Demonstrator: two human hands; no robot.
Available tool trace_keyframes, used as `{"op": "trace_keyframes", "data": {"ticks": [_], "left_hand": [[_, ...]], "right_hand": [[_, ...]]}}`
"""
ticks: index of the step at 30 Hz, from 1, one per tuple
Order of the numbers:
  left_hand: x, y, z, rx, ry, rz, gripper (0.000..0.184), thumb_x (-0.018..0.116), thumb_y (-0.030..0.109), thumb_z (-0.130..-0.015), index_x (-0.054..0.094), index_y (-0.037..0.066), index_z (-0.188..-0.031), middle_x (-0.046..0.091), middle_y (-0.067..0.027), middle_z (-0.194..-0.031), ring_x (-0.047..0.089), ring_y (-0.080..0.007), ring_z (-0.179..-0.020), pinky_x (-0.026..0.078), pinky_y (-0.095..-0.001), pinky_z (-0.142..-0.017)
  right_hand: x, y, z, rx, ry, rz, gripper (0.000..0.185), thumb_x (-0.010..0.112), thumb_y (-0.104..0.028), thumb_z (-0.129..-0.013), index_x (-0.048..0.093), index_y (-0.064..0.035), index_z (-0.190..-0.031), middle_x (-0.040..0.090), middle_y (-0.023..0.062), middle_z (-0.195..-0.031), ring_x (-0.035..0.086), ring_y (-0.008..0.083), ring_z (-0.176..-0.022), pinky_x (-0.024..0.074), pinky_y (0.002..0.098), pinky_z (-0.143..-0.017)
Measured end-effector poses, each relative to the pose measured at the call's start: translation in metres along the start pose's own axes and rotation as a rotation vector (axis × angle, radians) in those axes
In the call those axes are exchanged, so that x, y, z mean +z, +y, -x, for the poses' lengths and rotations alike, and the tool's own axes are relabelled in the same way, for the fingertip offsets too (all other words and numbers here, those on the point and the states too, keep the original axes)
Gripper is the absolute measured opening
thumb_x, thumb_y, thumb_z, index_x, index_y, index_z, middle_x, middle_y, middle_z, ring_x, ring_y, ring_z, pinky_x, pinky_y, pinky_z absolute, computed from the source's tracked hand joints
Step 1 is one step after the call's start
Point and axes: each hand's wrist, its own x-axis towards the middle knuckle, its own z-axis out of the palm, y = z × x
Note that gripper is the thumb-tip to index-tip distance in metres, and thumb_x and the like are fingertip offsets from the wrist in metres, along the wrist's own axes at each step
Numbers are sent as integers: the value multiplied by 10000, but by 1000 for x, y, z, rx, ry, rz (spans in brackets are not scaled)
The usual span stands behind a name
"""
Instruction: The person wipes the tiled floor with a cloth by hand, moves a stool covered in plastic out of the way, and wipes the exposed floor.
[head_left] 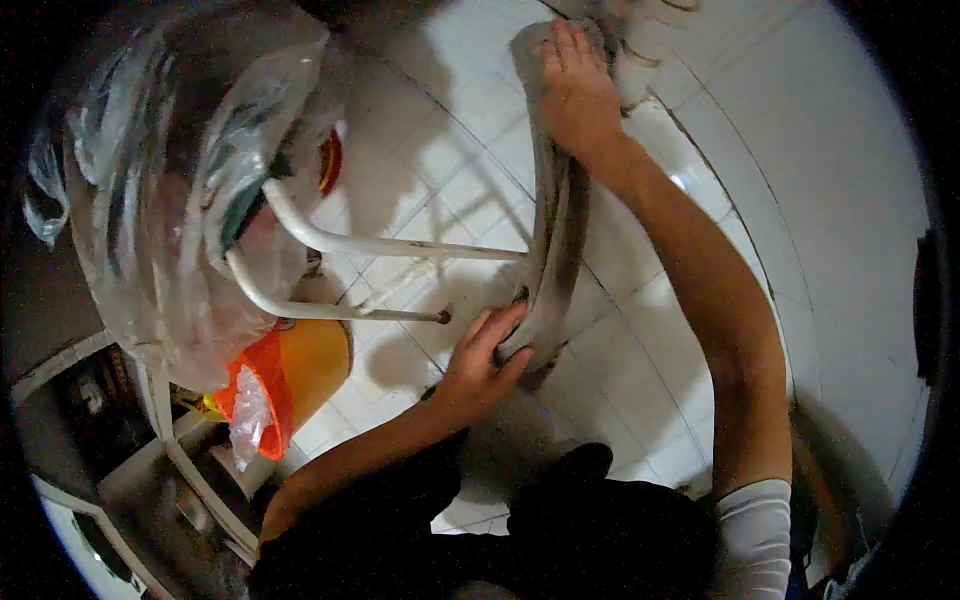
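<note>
A long grey-brown cloth (555, 215) stretches between my two hands above the tiled floor. Its lower end is in my left hand (480, 360), with thumb and fingers closed around the fabric. At the far end, my right hand (580, 95) grips the bunched cloth, fingers over its top; its thumb is hidden. Left of the cloth stands a stool or chair with white metal legs (350, 245), one leg reaching close behind the fabric.
Clear plastic sheeting (170, 190) covers the stool's upper part. Below it are an orange plastic bag (262, 405) and a yellow container (318, 360). Shelving (165, 460) stands at lower left. A pale wall or panel (830, 160) rises on the right. White tiles (640, 370) cover the floor.
</note>
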Motion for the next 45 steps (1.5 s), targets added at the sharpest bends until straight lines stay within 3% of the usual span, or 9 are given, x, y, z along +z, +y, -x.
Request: {"op": "trace_keyframes", "data": {"ticks": [4, 8, 10, 18, 24, 27, 36, 42, 45], "left_hand": [[12, -10, -30, -204, 46, 124, 685, 695, 62, -907, 391, 29, -1520, 536, -202, -1407, 556, -310, -1269, 475, -404, -1053], [27, -28, -22, -228, -28, 50, 660, 690, 32, -859, 450, 19, -1474, 556, -224, -1390, 558, -344, -1282, 479, -423, -1057], [27, -35, -15, -206, -142, 11, 653, 694, 27, -827, 481, 14, -1445, 570, -234, -1363, 556, -363, -1281, 475, -432, -1062], [24, -35, 32, -73, -841, -69, 588, 698, 49, -741, 554, -11, -1308, 593, -233, -1253, 560, -417, -1204, 463, -490, -1025], [4, -21, 44, -64, -953, -56, 647, 705, 87, -810, 497, 24, -1420, 518, -240, -1434, 494, -400, -1349, 393, -465, -1160], [-15, -11, 34, -307, -684, 156, 655, 703, 73, -815, 489, 27, -1432, 495, -228, -1467, 484, -375, -1370, 401, -447, -1155], [-5, -30, 24, -231, -267, 152, 697, 680, 15, -889, 383, 46, -1519, 478, -174, -1494, 464, -312, -1386, 367, -436, -1170], [4, 11, -49, -288, -8, 860, 716, 627, -33, -955, 259, 19, -1568, 440, -151, -1532, 398, -284, -1440, 328, -421, -1194], [15, 11, -50, -216, 49, 973, 732, 657, -2, -947, 263, 9, -1564, 415, -175, -1551, 394, -294, -1443, 319, -422, -1202]], "right_hand": [[73, 24, -24, 53, -235, 171, 594, 591, -172, -910, 443, 59, -1437, 386, 318, -1522, 397, 462, -1419, 363, 446, -1179], [103, 38, -9, -534, -75, -146, 414, 503, -43, -958, 512, 44, -1363, 393, 222, -1557, 391, 359, -1440, 325, 403, -1214], [70, 13, 16, -353, -468, -421, 425, 490, -1, -937, 531, 2, -1361, 418, 149, -1564, 395, 319, -1446, 337, 383, -1216], [-123, 15, 211, -350, -855, -528, 451, 571, -164, -933, 568, -76, -1375, 518, 111, -1503, 493, 325, -1388, 426, 455, -1150], [-164, -1, 208, -11, -446, -505, 406, 522, -64, -949, 559, 18, -1345, 486, 192, -1512, 437, 358, -1433, 364, 453, -1186], [-131, -3, 168, 338, -236, -349, 428, 523, -46, -929, 536, 67, -1342, 427, 248, -1538, 395, 420, -1442, 340, 470, -1202], [22, -14, 54, 63, -176, -39, 592, 613, -134, -883, 437, 149, -1372, 371, 352, -1514, 383, 494, -1406, 325, 510, -1198], [103, 9, -46, 37, 13, 171, 527, 592, -136, -882, 497, 125, -1330, 432, 340, -1470, 465, 455, -1338, 368, 486, -1157], [121, 13, -56, -82, -296, -130, 484, 554, -91, -887, 518, 83, -1337, 486, 282, -1461, 490, 411, -1343, 379, 468, -1159]]}}
